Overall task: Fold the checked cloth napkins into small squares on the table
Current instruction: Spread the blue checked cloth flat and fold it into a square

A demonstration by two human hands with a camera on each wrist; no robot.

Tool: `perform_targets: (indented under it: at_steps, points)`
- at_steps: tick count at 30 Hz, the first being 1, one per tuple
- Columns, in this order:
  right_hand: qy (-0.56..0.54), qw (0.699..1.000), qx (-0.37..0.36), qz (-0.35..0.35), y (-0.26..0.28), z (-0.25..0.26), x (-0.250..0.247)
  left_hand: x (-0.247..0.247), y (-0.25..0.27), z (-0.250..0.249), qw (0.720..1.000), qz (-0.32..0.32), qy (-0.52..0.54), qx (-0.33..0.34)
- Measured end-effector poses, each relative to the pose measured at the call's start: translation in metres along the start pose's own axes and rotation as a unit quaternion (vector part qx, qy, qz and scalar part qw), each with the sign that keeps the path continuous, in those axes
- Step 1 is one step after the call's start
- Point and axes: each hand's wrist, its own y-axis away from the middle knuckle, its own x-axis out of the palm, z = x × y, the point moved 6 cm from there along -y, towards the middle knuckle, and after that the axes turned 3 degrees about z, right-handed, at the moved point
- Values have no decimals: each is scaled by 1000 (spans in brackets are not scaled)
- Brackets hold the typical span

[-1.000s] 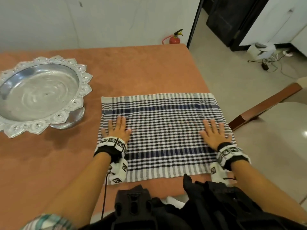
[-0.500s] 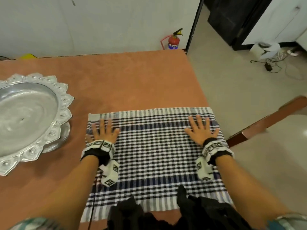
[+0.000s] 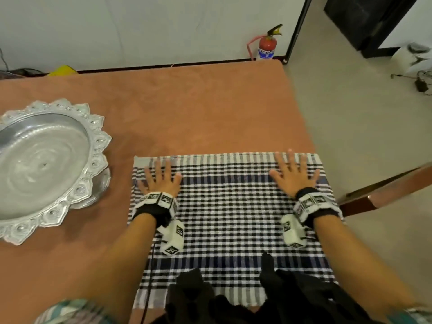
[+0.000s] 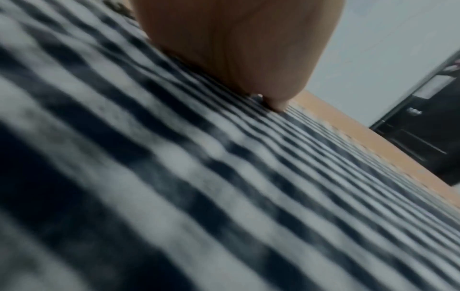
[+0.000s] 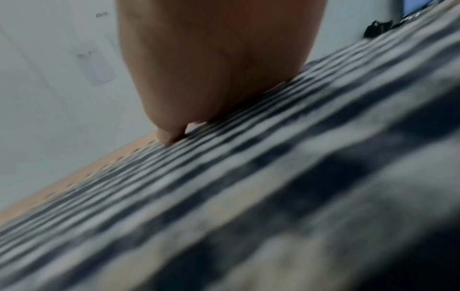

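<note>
A black, white and blue checked napkin (image 3: 229, 213) lies spread flat on the orange-brown table (image 3: 187, 108), near its front right corner. My left hand (image 3: 160, 177) presses flat on the napkin's far left part, fingers straight and spread. My right hand (image 3: 293, 173) presses flat on the far right part, its fingertips close to the far edge. In the left wrist view the palm (image 4: 244, 49) rests on the striped cloth (image 4: 199, 187). The right wrist view shows the same, with the palm (image 5: 219, 63) down on the cloth (image 5: 248, 206).
A large ornate silver pedestal tray (image 3: 93, 146) stands on the table to the left of the napkin. The table's right edge runs just beside the napkin, with tiled floor beyond. A red fire extinguisher (image 3: 267, 46) stands by the far wall. A wooden bench (image 3: 383, 195) is at right.
Both hands have slid away from me across the napkin, from its middle to near its far edge, staying flat. The cloth lies smooth behind them.
</note>
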Motion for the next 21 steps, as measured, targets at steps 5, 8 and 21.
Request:
perform_targets:
  at_steps: [5,8,21]
  points:
    - [-44,991,122,-22,6,-24,-14,-16,-5,26,998,-50,-4,-25]
    - [9,999,12,-36,23,70,-3,7,17,-38,995,-17,-47,91]
    - [-70,983,167,1,69,-11,21,-1,43,70,992,-66,-105,38]
